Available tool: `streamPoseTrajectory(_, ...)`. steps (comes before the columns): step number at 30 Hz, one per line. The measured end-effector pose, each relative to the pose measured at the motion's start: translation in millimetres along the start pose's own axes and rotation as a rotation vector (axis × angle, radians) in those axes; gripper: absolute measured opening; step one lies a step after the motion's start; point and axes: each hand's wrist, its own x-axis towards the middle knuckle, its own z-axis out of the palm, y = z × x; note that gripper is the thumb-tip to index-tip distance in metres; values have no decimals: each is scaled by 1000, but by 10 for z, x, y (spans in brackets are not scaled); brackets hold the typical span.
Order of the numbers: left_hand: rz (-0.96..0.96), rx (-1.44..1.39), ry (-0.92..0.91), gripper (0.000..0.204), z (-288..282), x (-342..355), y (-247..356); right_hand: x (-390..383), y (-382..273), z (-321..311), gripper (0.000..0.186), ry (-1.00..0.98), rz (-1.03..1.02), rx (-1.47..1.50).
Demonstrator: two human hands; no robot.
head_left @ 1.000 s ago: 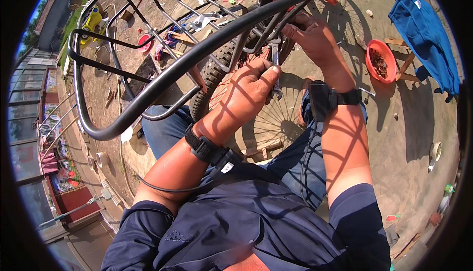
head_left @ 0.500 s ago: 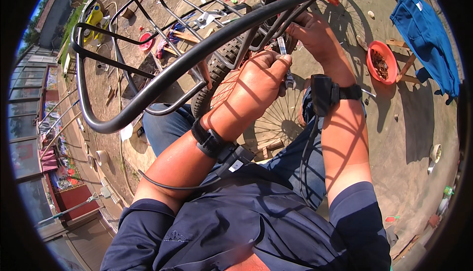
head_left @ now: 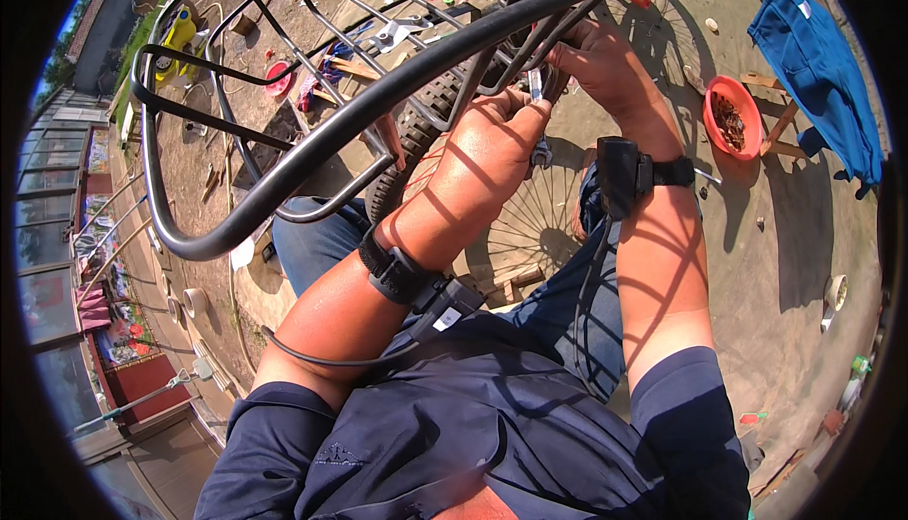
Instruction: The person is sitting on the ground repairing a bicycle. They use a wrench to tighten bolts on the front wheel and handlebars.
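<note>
Head view: clasping silver metal wrench [head_left: 541, 153] in closed left hand [head_left: 497, 137], beside black tubular-metal basket [head_left: 378, 104]; cannot tell hold of right hand [head_left: 602, 64], just rightward.

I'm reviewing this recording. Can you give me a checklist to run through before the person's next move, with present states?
1. Left hand closed around the silver metal wrench: ok.
2. Wrench's upper end seated on a fastener: cannot tell, contact hidden near the black tubular metal rack.
3. Right hand gripping a part firmly: cannot tell, fingertips partly hidden.
4. Curved, thin black cable at lower left apart from the wrench: ok.
5. Round orange-red bowl apart from both hands: ok.
</note>
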Motion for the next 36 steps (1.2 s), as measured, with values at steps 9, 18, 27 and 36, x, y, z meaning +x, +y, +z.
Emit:
streamPoseTrajectory(9,71,89,-56,21,-264,-2,75,17,-16,2,30,1,-114,-175)
streamPoseTrajectory(18,34,14,-106,22,-329,75,11,16,3,1,28,10,-123,-176)
streamPoseTrajectory(27,21,48,-90,22,-344,120,66,2,-10,42,25,27,-133,-122)
streamPoseTrajectory(36,64,191,-192,28,-592,186,131,46,56,42,22,22,-164,-112)
